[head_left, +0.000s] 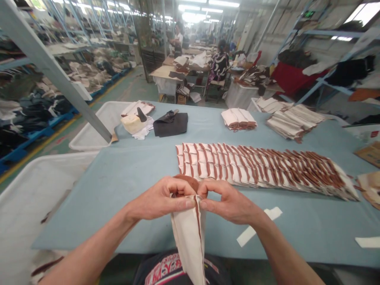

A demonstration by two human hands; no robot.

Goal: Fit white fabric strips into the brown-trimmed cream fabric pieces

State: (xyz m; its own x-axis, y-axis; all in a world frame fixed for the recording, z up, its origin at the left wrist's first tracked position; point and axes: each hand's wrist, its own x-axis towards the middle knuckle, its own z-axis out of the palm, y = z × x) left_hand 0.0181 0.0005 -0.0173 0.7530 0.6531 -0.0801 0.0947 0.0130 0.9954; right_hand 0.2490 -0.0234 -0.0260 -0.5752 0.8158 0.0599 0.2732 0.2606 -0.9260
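Note:
My left hand (pixel 162 200) and my right hand (pixel 227 202) meet at the near edge of the blue-grey table (pixel 124 178). Both pinch the top of one cream fabric piece with a brown edge (pixel 190 237), which hangs down toward my lap. Just beyond my hands lies a long overlapping row of similar cream and brown pieces (pixel 261 168), running to the right.
Two stacks of the same pieces (pixel 239 118) (pixel 293 120) sit at the far right. A black cloth (pixel 171 123) and a cream lump (pixel 132 122) lie at the far left. White paper strips (pixel 258 225) lie near my right arm. White bins (pixel 26 198) stand left. People work at distant tables.

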